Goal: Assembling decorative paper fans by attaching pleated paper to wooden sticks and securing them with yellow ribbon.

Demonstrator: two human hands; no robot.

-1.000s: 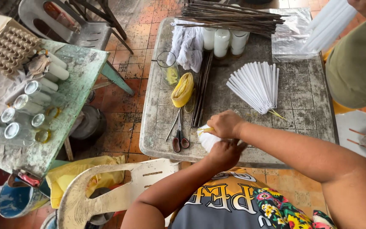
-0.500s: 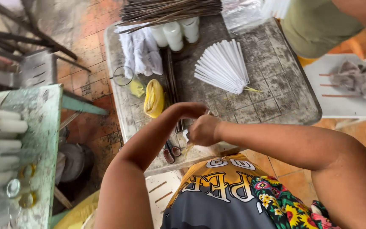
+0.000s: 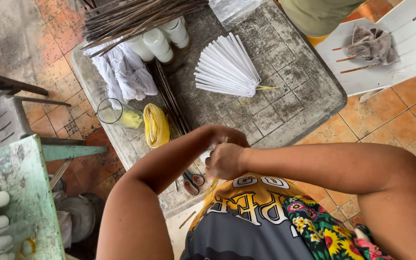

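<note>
Hands (image 3: 222, 149) stay pressed together, pinching small white piece (image 3: 206, 156); view shifted, table (image 3: 304, 101) closer.

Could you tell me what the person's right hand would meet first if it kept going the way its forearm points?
The right hand points leftwards, so it would probably meet the left hand at once; they already touch around a small white piece.
</note>
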